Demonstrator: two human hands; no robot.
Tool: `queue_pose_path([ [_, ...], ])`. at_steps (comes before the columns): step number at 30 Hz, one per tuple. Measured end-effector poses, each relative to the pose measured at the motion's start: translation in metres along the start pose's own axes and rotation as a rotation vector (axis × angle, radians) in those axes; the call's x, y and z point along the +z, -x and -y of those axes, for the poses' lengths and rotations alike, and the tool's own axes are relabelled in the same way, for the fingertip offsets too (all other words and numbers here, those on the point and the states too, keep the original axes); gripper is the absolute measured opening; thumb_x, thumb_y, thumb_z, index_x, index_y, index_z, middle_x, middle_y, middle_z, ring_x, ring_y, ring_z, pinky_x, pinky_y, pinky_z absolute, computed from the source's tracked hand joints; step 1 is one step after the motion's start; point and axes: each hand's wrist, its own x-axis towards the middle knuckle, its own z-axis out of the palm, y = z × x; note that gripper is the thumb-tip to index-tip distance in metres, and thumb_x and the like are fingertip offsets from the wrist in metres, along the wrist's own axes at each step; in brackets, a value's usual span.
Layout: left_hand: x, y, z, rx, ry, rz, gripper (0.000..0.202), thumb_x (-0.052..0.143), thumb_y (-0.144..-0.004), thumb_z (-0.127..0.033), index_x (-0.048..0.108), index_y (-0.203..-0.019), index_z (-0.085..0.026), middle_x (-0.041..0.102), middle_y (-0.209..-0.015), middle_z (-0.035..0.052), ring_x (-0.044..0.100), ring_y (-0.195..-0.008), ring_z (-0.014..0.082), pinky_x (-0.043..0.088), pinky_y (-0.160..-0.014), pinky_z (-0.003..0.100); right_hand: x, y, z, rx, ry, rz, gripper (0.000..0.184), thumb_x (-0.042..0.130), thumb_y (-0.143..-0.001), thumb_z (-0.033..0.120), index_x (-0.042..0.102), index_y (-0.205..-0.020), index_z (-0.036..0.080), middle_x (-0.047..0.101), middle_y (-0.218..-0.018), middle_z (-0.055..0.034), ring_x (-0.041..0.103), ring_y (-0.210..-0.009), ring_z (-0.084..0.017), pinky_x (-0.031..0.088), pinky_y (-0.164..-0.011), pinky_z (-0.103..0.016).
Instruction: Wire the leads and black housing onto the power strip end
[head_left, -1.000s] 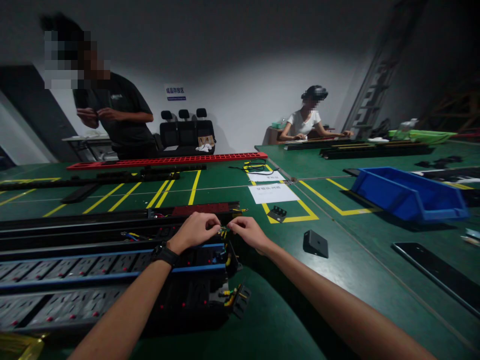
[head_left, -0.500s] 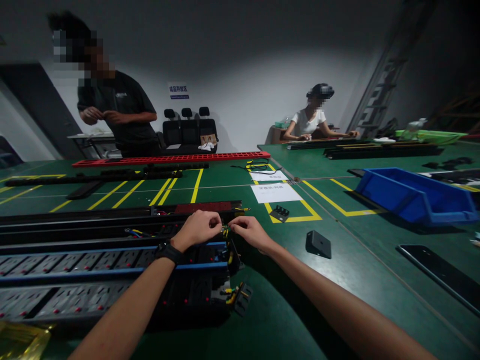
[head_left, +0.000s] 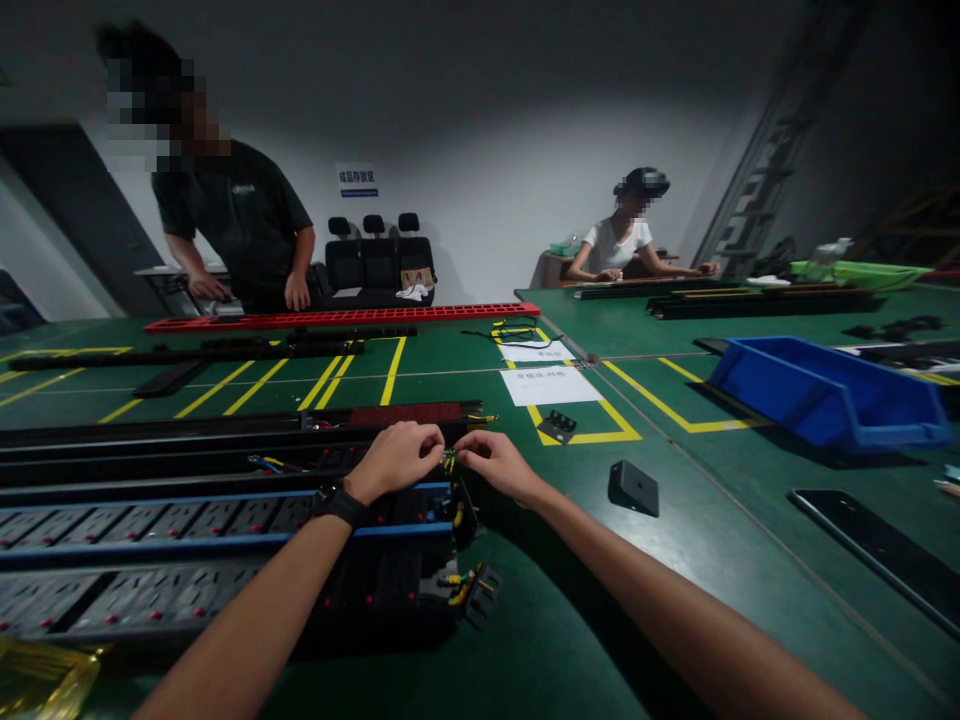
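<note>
My left hand [head_left: 401, 458], with a dark watch on the wrist, is closed in a pinch at the end of a black power strip. Facing it from the right, my right hand [head_left: 495, 464] also pinches, thumb against forefinger. Between the fingertips of both hands is a short yellow-green wire [head_left: 449, 461]; its end is too small to make out. Nearer to me lie a power strip with blue edges [head_left: 225, 540] and another socket strip [head_left: 165, 595]. Yellow wires and a black end cap [head_left: 480, 597] hang out at the near strip's right end.
A black block [head_left: 634, 488], a phone [head_left: 874, 550] and a blue bin [head_left: 825, 400] are on the green table to the right. Paper labels [head_left: 551, 385] and a small black bracket [head_left: 559, 427] lie ahead. A red rail [head_left: 345, 318] crosses behind. Two people work beyond.
My right hand has shifted very slightly left toward the wire; my left hand stays in place. The person at the back left has lowered both hands to the table.
</note>
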Motion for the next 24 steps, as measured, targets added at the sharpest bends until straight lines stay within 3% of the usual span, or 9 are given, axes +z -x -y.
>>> queue_pose_path([
  [5,0.001,0.003,-0.005,0.072,-0.074,0.022,0.025,0.050,-0.103,-0.027,0.075,-0.104,-0.022,0.075,-0.092,0.0063,0.070,-0.088,0.0238,0.048,-0.078,0.032,0.000,0.000,0.000,0.004,-0.041,0.022,0.018,0.065,-0.086,0.024,0.077,-0.099,0.019,0.074,-0.087,-0.0014,0.064,-0.078,-0.018,0.049,-0.074,-0.030],
  [11,0.002,0.002,-0.016,0.108,-0.161,0.023,0.031,0.041,-0.104,-0.020,0.069,-0.117,-0.019,0.074,-0.100,0.0100,0.071,-0.097,0.0268,0.052,-0.089,0.038,0.005,-0.002,-0.001,-0.008,-0.018,0.002,0.018,0.065,-0.079,0.018,0.074,-0.094,0.021,0.075,-0.094,-0.0017,0.066,-0.088,-0.020,0.050,-0.081,-0.032],
  [16,-0.023,0.007,-0.017,0.087,-0.216,-0.030,0.026,0.051,-0.103,-0.028,0.071,-0.114,-0.017,0.076,-0.105,0.0133,0.069,-0.101,0.0292,0.052,-0.095,0.043,0.005,-0.002,-0.001,0.047,-0.019,-0.052,0.027,0.061,-0.077,0.016,0.076,-0.098,0.020,0.074,-0.088,-0.0013,0.064,-0.080,-0.019,0.049,-0.075,-0.031],
  [18,-0.039,0.024,-0.022,0.065,-0.154,-0.040,0.023,0.055,-0.102,-0.030,0.073,-0.110,-0.019,0.077,-0.108,0.0114,0.069,-0.105,0.0286,0.052,-0.097,0.043,0.005,-0.002,-0.003,0.058,-0.026,-0.064,0.026,0.061,-0.077,0.018,0.076,-0.100,0.019,0.072,-0.083,-0.0008,0.061,-0.074,-0.018,0.047,-0.071,-0.030],
  [20,-0.047,0.052,-0.033,0.053,-0.102,-0.043,0.029,0.057,-0.102,-0.039,0.072,-0.120,-0.021,0.077,-0.119,0.0105,0.068,-0.113,0.0288,0.052,-0.102,0.044,0.005,-0.002,-0.004,0.058,-0.030,-0.068,0.026,0.062,-0.077,0.019,0.076,-0.099,0.019,0.071,-0.082,-0.0007,0.059,-0.072,-0.018,0.046,-0.069,-0.030],
  [22,-0.043,0.089,-0.046,0.060,-0.104,-0.044,0.043,0.059,-0.102,-0.053,0.069,-0.133,-0.025,0.073,-0.135,0.0101,0.066,-0.122,0.0300,0.052,-0.105,0.046,0.006,-0.003,-0.006,0.061,-0.035,-0.074,0.024,0.063,-0.077,0.019,0.076,-0.097,0.019,0.070,-0.081,-0.0007,0.058,-0.072,-0.018,0.044,-0.068,-0.030],
  [24,-0.026,0.126,-0.056,0.042,-0.187,-0.114,0.054,0.059,-0.101,-0.062,0.067,-0.143,-0.029,0.068,-0.146,0.0102,0.063,-0.129,0.0326,0.051,-0.109,0.050,0.007,-0.003,-0.006,0.066,-0.042,-0.077,0.024,0.063,-0.076,0.018,0.077,-0.095,0.019,0.069,-0.080,-0.0009,0.058,-0.072,-0.018,0.043,-0.067,-0.030],
])
